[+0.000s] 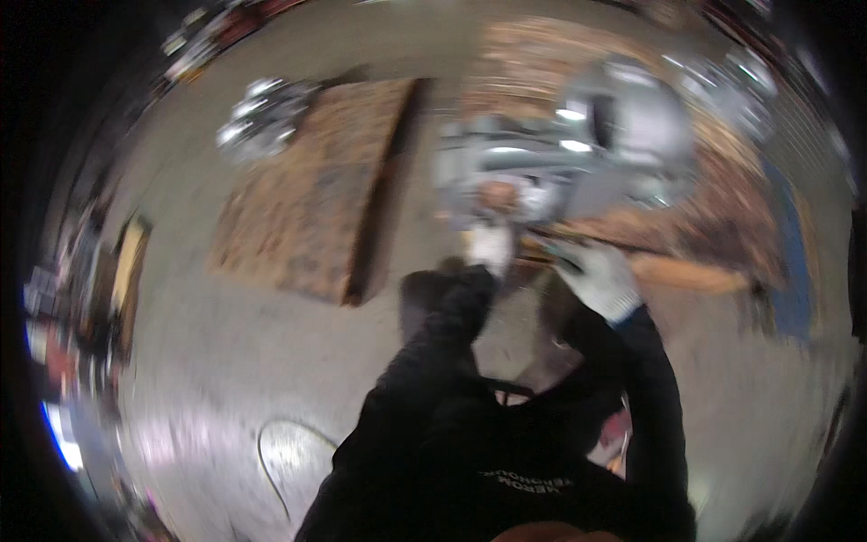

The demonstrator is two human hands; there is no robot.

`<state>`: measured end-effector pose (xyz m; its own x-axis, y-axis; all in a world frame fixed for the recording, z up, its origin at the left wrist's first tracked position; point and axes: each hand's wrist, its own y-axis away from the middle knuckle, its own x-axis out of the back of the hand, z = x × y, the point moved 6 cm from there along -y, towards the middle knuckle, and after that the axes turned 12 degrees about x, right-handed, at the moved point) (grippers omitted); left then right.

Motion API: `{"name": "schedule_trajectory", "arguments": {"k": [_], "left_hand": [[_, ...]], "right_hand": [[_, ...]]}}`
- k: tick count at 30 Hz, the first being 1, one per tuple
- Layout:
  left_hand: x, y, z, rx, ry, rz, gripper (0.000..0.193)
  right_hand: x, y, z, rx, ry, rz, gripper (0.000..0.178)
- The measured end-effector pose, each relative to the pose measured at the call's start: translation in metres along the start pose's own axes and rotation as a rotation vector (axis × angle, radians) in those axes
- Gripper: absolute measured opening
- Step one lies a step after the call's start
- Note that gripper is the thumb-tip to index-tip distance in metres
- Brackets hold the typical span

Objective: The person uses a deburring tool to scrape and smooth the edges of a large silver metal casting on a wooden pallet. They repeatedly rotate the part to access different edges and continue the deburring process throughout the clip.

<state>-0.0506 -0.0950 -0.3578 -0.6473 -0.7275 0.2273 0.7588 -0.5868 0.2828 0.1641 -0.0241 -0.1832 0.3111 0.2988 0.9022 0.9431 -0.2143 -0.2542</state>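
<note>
We have our left gloved hand (492, 246) at the near edge of the grey metal parts (533, 161), which lie on the wooden board (736, 221) in the upper right of the frame; blur keeps us from telling whether it grips anything. Our right gloved hand (600, 280) sits just right of it, fingers bent near a thin dark thing (567, 263) — we cannot tell if they close on it. We should steady our view, guard our fingertips from metal edges and avoid nudging the big rounded metal piece (657, 126) — it might roll.
</note>
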Motion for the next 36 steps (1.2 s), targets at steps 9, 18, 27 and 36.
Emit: {"name": "schedule_trajectory", "arguments": {"k": [9, 18, 27, 36], "left_hand": [[-0.011, 0.036, 0.071, 0.288, 0.460, -0.094, 0.039], [0.002, 0.011, 0.000, -0.057, 0.002, 0.078, 0.031], [0.013, 0.042, 0.051, -0.053, 0.213, 0.150, 0.049], [-0.034, 0.038, 0.050, 0.200, 0.258, 0.063, 0.050]], "right_hand": [[0.023, -0.009, 0.016, -0.067, 0.083, -0.088, 0.037], [0.009, -0.007, 0.012, 0.053, -0.133, -0.023, 0.036], [0.019, -0.021, 0.000, 0.121, 0.066, -0.025, 0.033], [0.025, -0.005, 0.029, -0.099, -0.263, -0.098, 0.032]]}}
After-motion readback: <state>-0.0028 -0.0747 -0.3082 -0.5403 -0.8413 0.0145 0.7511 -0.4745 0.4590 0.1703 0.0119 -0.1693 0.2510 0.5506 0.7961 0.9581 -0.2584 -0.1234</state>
